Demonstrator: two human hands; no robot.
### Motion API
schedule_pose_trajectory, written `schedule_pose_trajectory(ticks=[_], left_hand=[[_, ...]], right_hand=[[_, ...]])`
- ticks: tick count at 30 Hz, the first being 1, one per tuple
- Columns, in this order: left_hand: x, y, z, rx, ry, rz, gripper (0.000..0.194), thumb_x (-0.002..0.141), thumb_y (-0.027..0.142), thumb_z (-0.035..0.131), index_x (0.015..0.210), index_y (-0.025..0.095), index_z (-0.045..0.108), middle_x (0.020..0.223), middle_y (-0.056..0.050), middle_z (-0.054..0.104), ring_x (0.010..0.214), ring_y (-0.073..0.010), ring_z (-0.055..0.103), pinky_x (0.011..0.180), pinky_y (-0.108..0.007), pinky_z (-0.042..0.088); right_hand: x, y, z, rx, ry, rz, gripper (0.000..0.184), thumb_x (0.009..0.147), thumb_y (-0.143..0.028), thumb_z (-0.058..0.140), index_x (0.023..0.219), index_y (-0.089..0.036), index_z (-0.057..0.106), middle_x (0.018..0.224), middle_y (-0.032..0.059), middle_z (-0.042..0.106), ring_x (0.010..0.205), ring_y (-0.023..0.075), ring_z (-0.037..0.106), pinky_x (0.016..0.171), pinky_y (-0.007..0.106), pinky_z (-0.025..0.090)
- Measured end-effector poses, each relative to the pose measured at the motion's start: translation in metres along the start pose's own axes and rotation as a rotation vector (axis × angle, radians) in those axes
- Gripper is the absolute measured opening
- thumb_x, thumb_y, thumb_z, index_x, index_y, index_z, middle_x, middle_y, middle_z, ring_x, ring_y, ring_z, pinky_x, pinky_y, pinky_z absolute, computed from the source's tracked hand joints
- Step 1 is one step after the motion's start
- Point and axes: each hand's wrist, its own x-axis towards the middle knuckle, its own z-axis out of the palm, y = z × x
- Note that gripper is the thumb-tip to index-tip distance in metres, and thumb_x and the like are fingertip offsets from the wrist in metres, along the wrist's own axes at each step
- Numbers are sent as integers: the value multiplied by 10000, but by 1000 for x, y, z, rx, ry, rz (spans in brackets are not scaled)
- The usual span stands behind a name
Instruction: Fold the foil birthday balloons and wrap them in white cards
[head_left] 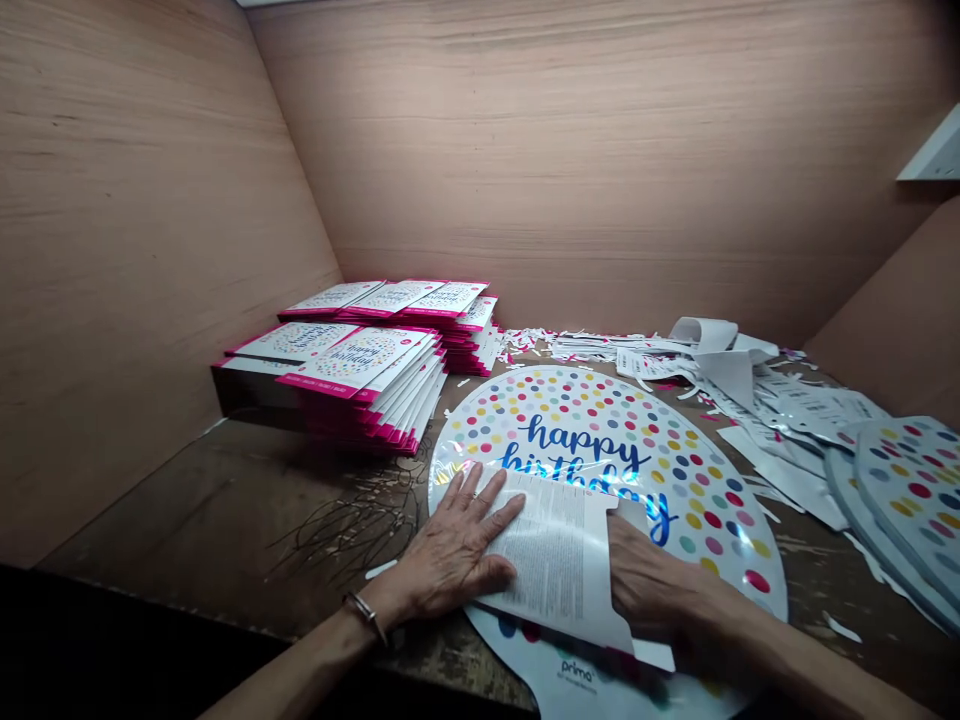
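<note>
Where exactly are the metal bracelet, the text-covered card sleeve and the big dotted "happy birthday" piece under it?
Metal bracelet (pixel 366 611): head view, top of the band.
Card sleeve (pixel 551 548): head view, middle of its printed face.
Dotted piece (pixel 585 402): head view, dotted face above the lettering.

On foil balloon (pixel 720 490), shows white with multicoloured dots and blue script. On printed sleeve (pixel 551 560), shows white with grey text. On stacked packets (pixel 367 362), shows white, magenta-edged.
</note>
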Motion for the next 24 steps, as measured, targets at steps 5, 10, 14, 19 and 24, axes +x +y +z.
schedule_pose_trajectory(ticks=[5, 10, 14, 19, 24], left_hand=[[14, 16, -11, 70, -23, -2, 688, 836, 682, 288, 1379, 262, 327, 1462, -136, 218, 1333, -424, 66, 1004, -669, 39], [47, 66, -11, 41, 38, 175, 741, 863, 663, 202, 1385, 147, 301, 1458, -164, 216, 1355, -358, 62, 1055, -593, -14], [59, 91, 5, -39, -14, 264, 911, 796, 743, 195, 1392, 55, 244, 1458, -202, 181, 1364, -327, 16, 1076, -553, -5], [57, 89, 10, -58, -38, 270, 964, 763, 773, 219, 1397, 47, 214, 1462, -205, 163, 1365, -318, -29, 1072, -552, -17], [57, 89, 8, -53, -22, 274, 968, 765, 770, 215, 1394, 34, 214, 1457, -211, 178, 1365, -317, -21, 1072, -548, -28]], right_hand=[[-59, 2, -26, -93, 171, 69, 354, 893, -154, 417, 1232, -202, 509, 1257, 113, 531, 1176, 231, 468, 986, 420, 400], [-75, -15, -25, -54, 304, 158, 344, 888, -103, 383, 1186, -201, 524, 1123, 112, 594, 1010, 195, 567, 820, 321, 509], [-65, -15, -14, -50, 274, 191, 273, 905, -132, 363, 1060, -170, 584, 944, 105, 609, 842, 185, 576, 694, 303, 505], [-61, -10, -6, -105, 214, 220, 255, 925, -173, 374, 895, -168, 628, 813, 71, 582, 750, 178, 520, 661, 303, 445], [-49, -16, -8, -199, 137, 206, 192, 870, -104, 442, 767, -144, 599, 768, 64, 569, 712, 184, 505, 626, 303, 415]])
